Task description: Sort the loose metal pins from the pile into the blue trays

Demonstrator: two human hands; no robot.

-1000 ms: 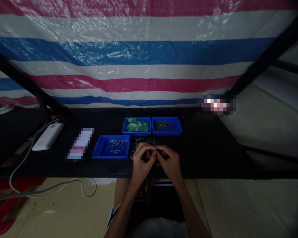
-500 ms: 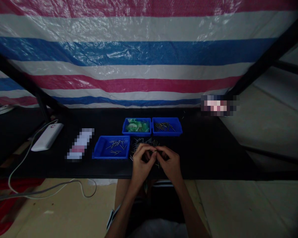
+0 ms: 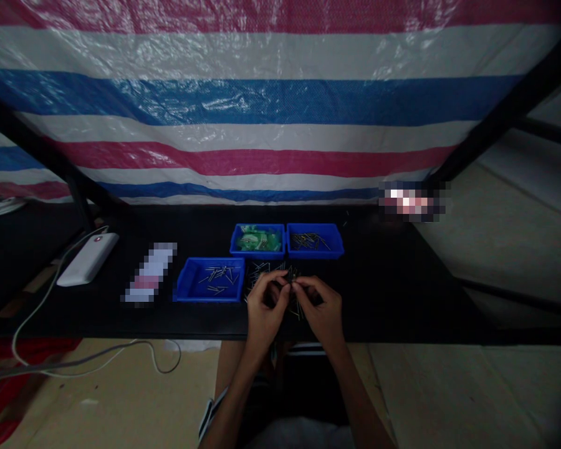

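Note:
My left hand and my right hand meet fingertip to fingertip over a loose pile of thin metal pins on the black table. Both are pinched closed around something too small to make out. Left of the pile is a blue tray with scattered pins in it. Behind the hands stand two more blue trays side by side: one holds green plastic packets, the other holds darker pins.
On the left of the black table lie a white power bank with a cable and a blurred flat item. Another blurred item is at the back right. Striped sheeting hangs behind, between dark frame bars.
The fingertips have shifted slightly; my left index finger is a little apart from the right fingertips. The trays stay in place.

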